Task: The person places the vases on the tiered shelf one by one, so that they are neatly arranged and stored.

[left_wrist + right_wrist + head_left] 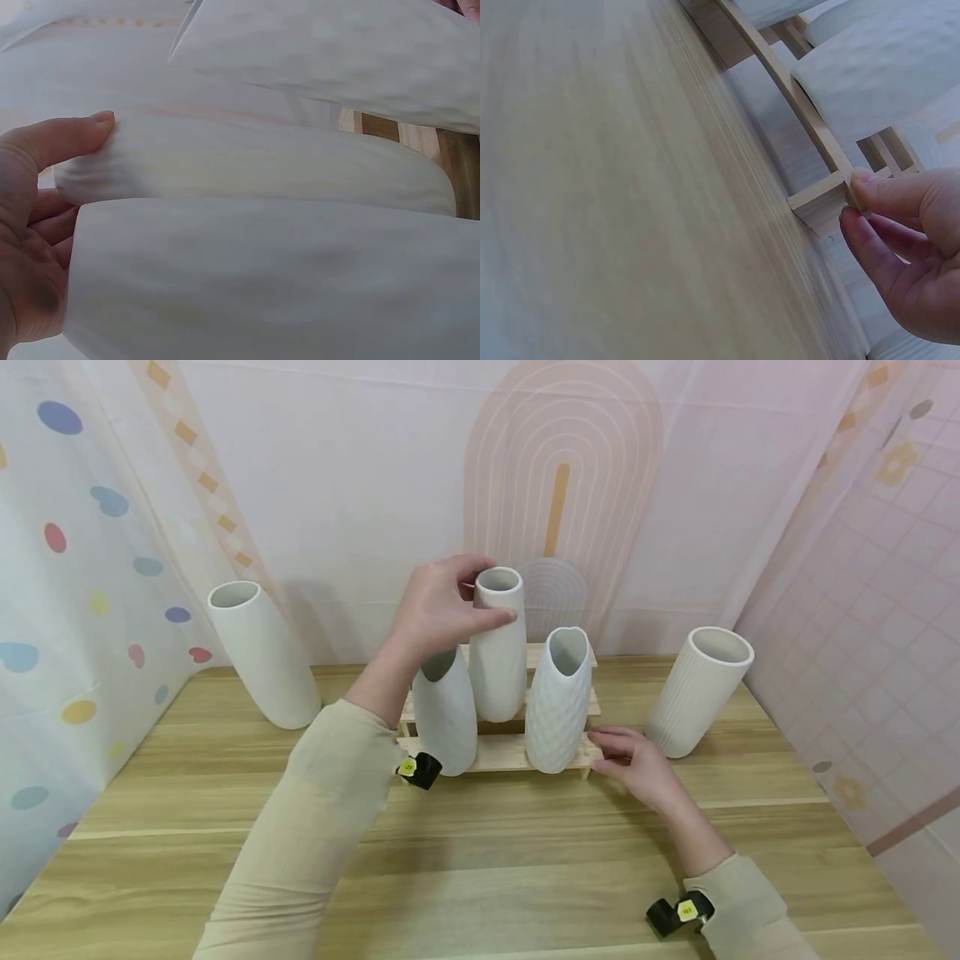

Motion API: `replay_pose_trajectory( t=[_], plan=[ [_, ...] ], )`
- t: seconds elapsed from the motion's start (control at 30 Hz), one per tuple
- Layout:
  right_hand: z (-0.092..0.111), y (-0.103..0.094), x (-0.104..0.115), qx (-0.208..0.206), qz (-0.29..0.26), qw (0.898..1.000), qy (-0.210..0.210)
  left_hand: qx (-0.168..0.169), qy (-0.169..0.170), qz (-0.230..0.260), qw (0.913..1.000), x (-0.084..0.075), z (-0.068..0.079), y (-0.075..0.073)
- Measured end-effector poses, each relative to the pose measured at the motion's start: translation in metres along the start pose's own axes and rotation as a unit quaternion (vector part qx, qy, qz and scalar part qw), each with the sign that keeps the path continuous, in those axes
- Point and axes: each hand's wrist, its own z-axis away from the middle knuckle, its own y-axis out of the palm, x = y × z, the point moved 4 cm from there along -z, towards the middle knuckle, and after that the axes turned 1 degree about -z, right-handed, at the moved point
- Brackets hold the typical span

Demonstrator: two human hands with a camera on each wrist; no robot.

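My left hand (442, 606) grips a tall white vase (498, 668) near its rim, thumb across the front and fingers behind. That vase stands upright over the middle of a tiered wooden stand (501, 752). On the front step, a white vase with a slanted mouth (447, 718) is at the left, partly behind my left wrist. A dimpled white vase (557, 718) is at the right of the same step. My right hand (637, 766) pinches the right end of the front step, thumb above and fingers below, as the right wrist view shows.
A smooth white vase (266, 660) stands on the wooden table (480, 877) to the left of the stand. To the right is a ribbed white vase (697, 693), close behind my right hand. A patterned curtain (360, 485) hangs behind the table.
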Motion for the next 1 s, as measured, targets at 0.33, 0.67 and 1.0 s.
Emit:
replay_pose_trajectory(
  t=[0.33,0.67,1.0],
  plan=[
    [0.0,0.0,0.0,-0.001,0.0,1.0,-0.003,0.019,0.001,-0.021,0.9996,0.0,-0.001,0.001],
    [0.0,0.0,-0.001,-0.002,-0.004,1.0,0.0,0.032,-0.019,0.048,0.9981,0.007,0.01,-0.008],
    [0.001,0.001,-0.002,-0.003,0.0,1.0,0.0,-0.034,-0.006,0.106,0.9938,0.029,0.041,-0.031]
  ],
)
